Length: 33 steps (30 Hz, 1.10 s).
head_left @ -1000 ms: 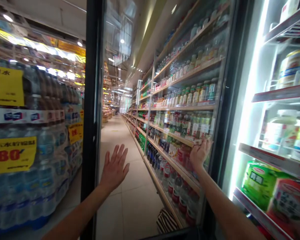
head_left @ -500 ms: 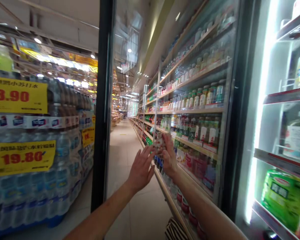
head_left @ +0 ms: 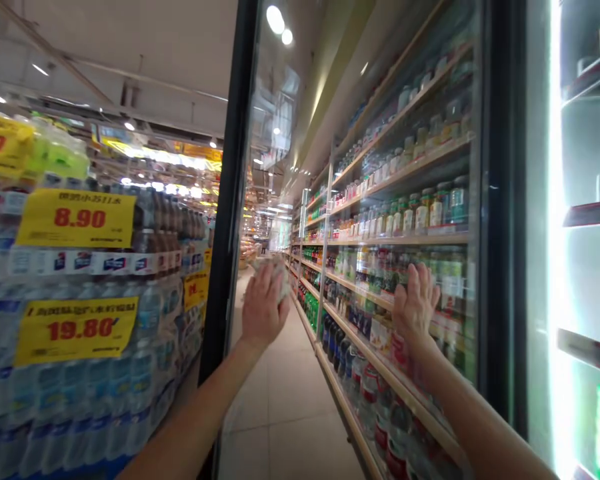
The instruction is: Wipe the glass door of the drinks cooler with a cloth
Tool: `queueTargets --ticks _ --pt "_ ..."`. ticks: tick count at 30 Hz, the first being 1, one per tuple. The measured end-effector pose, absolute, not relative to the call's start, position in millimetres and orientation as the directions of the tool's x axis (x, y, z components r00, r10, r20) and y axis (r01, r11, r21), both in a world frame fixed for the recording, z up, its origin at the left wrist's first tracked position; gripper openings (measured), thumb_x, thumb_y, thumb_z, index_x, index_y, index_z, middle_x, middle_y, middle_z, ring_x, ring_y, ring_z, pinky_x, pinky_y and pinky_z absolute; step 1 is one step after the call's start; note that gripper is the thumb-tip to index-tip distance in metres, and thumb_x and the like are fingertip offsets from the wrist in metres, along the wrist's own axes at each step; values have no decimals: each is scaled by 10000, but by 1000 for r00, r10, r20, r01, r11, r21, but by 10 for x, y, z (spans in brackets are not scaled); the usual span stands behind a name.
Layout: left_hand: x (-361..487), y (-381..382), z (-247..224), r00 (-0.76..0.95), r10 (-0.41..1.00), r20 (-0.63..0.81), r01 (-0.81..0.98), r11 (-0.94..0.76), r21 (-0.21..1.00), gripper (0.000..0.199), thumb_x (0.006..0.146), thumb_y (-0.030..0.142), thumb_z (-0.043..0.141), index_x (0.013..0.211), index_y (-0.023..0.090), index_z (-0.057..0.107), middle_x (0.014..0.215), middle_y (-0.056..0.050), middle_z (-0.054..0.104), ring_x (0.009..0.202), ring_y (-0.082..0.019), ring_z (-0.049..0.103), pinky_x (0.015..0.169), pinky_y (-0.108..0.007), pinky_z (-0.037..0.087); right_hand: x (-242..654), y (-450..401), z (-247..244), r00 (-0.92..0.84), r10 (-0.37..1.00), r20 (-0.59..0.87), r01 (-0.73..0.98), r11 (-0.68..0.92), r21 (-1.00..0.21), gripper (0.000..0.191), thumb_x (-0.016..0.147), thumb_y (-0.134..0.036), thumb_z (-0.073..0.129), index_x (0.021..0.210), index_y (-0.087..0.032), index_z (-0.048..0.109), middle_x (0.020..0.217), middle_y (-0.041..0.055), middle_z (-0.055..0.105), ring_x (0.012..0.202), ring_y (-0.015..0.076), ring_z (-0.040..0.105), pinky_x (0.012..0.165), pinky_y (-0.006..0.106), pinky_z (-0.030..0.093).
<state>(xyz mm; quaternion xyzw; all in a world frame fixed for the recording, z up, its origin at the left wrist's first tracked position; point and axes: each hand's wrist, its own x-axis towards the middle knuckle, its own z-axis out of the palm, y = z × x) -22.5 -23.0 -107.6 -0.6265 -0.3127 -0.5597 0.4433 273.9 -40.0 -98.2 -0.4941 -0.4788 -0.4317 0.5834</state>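
Store aisle [head_left: 293, 430]; bottles [head_left: 143, 373] stacked at frame L. Glass door [head_left: 233, 167], mid-frame: cloth [head_left: 284, 279], ctr., covered by L hand [head_left: 263, 308], fingers laid open; R hand [head_left: 414, 305] seen ctr.-R, fingers spread, slightly bent.

The cloth [head_left: 283, 280], blurred, looked pale grey. Black marked the door frame [head_left: 231, 167]; the price sign [head_left: 75, 233] was yellow with red figures, the floor [head_left: 290, 407] beige.

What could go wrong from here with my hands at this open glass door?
The glass door, standing open, might swing if pushed unevenly. The cloth at the left hand could slip and drop to the floor. The bare right hand may leave smudges if it touches the glass.
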Motion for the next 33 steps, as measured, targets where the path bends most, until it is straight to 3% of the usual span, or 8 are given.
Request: queueTargets --ticks 3,6,8,13,18,23,29,33 --pt "-124 -248 -1247 172 -92 981 887 -419 -194 587 830 196 424 1385 120 251 1456 -154 271 1374 -258 161 1077 -466 243 2790 -342 -1042 114 -3 993 993 38 -114 509 885 -350 351 1372 -201 346 1449 160 302 1359 324 214 1030 594 226" --pt "65 -289 -1518 614 -141 776 664 -439 -605 582 828 183 409 1390 154 261 1462 -92 285 1372 -206 176 1111 -390 191 2797 -328 -1090 64 -12 998 998 16 -64 512 881 -347 351 1372 -201 348 1449 160 300 1357 326 218 1027 581 238" --pt "62 -300 -1534 749 -161 643 535 -426 -730 550 837 190 404 1377 192 299 1458 -48 302 1370 -177 183 1120 -356 164 2806 -331 -1098 47 -15 999 999 16 -47 518 877 -342 353 1376 -205 341 1450 154 300 1357 319 222 1032 568 237" --pt "-192 -276 -1191 344 -28 939 859 -394 -326 532 862 240 427 1371 146 303 1464 -122 266 1385 -235 111 1098 -436 201 2810 -351 -1136 28 -8 1000 1000 4 -28 526 871 -336 359 1378 -201 336 1459 140 291 1362 306 213 1050 543 213" --pt "-188 -291 -1310 790 -147 596 481 -455 -750 472 855 232 431 1325 219 389 1442 -19 336 1381 -177 139 1125 -366 149 2791 -383 -1258 -133 23 991 991 15 133 520 867 -336 356 1375 -228 333 1449 99 327 1374 264 197 1080 497 183" --pt "-93 -291 -1401 477 -30 878 787 -429 -442 477 854 232 450 1325 183 392 1430 -98 346 1380 -231 144 1104 -431 175 2778 -392 -1308 -126 34 991 992 10 126 514 863 -329 368 1366 -225 349 1454 90 323 1376 255 194 1088 485 172" --pt "70 -326 -1941 890 -186 416 278 -501 -820 414 857 265 432 1268 236 460 1469 -8 278 1370 -186 186 1127 -393 136 2759 -395 -1322 -75 56 996 997 16 74 483 877 -303 331 1352 -226 367 1438 88 352 1379 236 193 1088 470 180" --pt "62 -278 -1766 692 -104 714 586 -497 -640 434 848 242 458 1282 240 452 1421 -31 373 1375 -207 168 1127 -425 124 2749 -390 -1331 -69 41 997 997 26 68 484 869 -301 344 1349 -243 375 1432 74 364 1374 227 209 1086 458 189"
